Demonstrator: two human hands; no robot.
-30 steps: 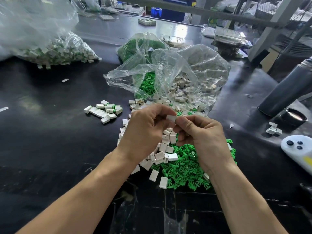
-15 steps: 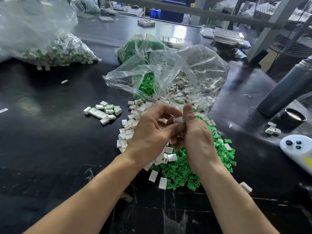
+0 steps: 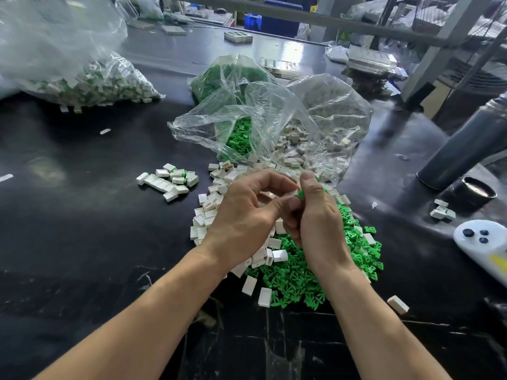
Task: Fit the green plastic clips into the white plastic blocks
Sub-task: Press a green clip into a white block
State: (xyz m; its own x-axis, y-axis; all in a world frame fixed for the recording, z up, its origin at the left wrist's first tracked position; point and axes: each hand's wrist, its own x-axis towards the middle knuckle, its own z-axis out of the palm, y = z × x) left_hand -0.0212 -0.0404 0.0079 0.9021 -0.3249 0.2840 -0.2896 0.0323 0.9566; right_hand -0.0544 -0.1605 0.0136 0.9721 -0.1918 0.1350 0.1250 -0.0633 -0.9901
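Black surface [image 3: 82,229] in a cluttered workshop
Left hand [image 3: 244,215] pinches a white block [image 3: 293,193]; right hand [image 3: 315,215] grips a green clip [image 3: 301,193] against it.

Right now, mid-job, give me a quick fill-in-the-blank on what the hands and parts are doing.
1. The left hand and right hand meet above the loose piles, pressing a green clip into a ____ block.
2. The loose clips lying on the table are ____ in colour.
3. The open bags beyond the hands are made of clear ____.
4. The white remote lies on the person's ____ side.

Missing words: white; green; plastic; right
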